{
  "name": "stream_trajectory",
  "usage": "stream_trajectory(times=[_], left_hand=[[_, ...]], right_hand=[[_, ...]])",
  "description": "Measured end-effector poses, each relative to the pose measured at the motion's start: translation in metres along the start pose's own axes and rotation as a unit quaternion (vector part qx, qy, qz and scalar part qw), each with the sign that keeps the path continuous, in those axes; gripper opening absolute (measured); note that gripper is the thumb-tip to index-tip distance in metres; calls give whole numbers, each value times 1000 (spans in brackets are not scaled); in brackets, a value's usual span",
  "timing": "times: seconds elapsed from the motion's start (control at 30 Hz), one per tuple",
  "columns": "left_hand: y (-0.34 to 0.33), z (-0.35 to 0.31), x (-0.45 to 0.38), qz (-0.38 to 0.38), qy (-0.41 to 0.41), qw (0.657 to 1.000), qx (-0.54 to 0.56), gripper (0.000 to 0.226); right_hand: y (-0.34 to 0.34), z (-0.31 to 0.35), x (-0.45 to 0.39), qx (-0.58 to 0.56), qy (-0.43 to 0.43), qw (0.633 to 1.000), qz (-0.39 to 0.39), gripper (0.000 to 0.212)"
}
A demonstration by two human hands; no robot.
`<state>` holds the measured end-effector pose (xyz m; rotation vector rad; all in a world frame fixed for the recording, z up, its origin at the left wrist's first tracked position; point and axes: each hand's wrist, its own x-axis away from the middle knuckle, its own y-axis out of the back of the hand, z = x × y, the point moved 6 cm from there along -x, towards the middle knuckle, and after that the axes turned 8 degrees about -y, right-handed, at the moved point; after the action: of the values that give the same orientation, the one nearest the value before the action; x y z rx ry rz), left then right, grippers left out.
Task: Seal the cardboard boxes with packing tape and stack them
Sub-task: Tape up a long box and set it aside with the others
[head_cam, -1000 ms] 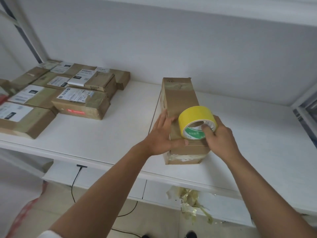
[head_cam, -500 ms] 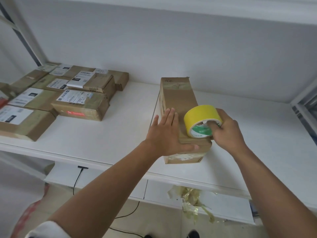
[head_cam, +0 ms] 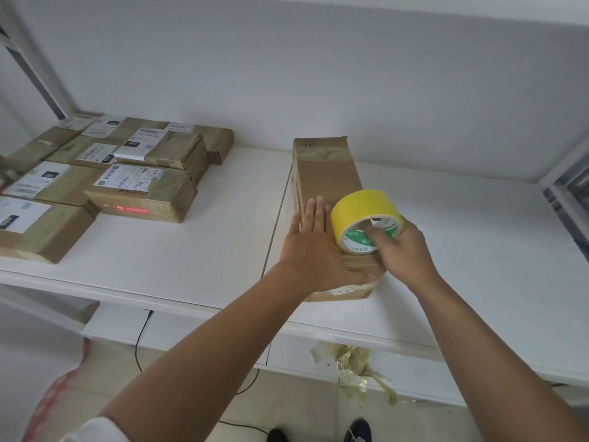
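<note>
We find the right hand (head_cam: 403, 250) gripping the yellow tape roll (head_cam: 366, 218), fingers hooked through its core, the roll standing on edge on the top of the long cardboard box (head_cam: 325, 177) near its close end. The left hand (head_cam: 314, 247) lies flat on that top, fingers straight, touching the roll's left side. The box rests on the white shelf (head_cam: 478, 250). Labelled boxes (head_cam: 143, 193) sit grouped well apart at left.

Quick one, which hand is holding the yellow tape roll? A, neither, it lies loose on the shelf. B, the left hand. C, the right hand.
C: the right hand grips the yellow tape roll with fingers through its core, while the left hand lies flat on the cardboard box.
</note>
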<state>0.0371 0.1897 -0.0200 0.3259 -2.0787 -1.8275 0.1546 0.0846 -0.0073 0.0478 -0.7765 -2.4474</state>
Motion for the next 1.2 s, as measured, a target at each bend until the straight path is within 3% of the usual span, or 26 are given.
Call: stream_trajectory(times=[0.1, 0.17, 0.27, 0.37, 0.47, 0.6, 0.73, 0.93, 1.07, 1.2], left_hand=[[1, -2, -1, 17, -8, 1000, -24, 138], [2, -3, -1, 17, -15, 999, -32, 136], [5, -3, -1, 0, -36, 999, -34, 132], [6, 6, -3, -3, -73, 997, -24, 130], [11, 21, -7, -14, -129, 991, -30, 129], [12, 16, -9, -36, -150, 986, -65, 130], [6, 7, -13, -23, -100, 995, 16, 136], [9, 11, -6, -49, -77, 995, 35, 136], [12, 6, -5, -55, -91, 994, -1, 129], [12, 3, -8, -16, -86, 996, -36, 129]], right_hand=[[15, 12, -4, 94, 72, 993, -15, 25], [25, 12, -7, 96, 86, 991, -27, 33], [27, 7, -6, 8, 70, 997, -37, 30], [7, -4, -1, -138, -8, 990, 36, 23], [-17, -8, 7, -119, -16, 989, 91, 27], [-23, -6, 9, -108, -26, 993, 47, 25], [-23, -10, 10, -101, -43, 994, 25, 4], [-2, 2, 6, 8, 41, 998, -49, 24], [25, -6, -4, -109, 23, 992, -59, 12], [21, -14, -3, -151, 8, 988, -36, 14]])
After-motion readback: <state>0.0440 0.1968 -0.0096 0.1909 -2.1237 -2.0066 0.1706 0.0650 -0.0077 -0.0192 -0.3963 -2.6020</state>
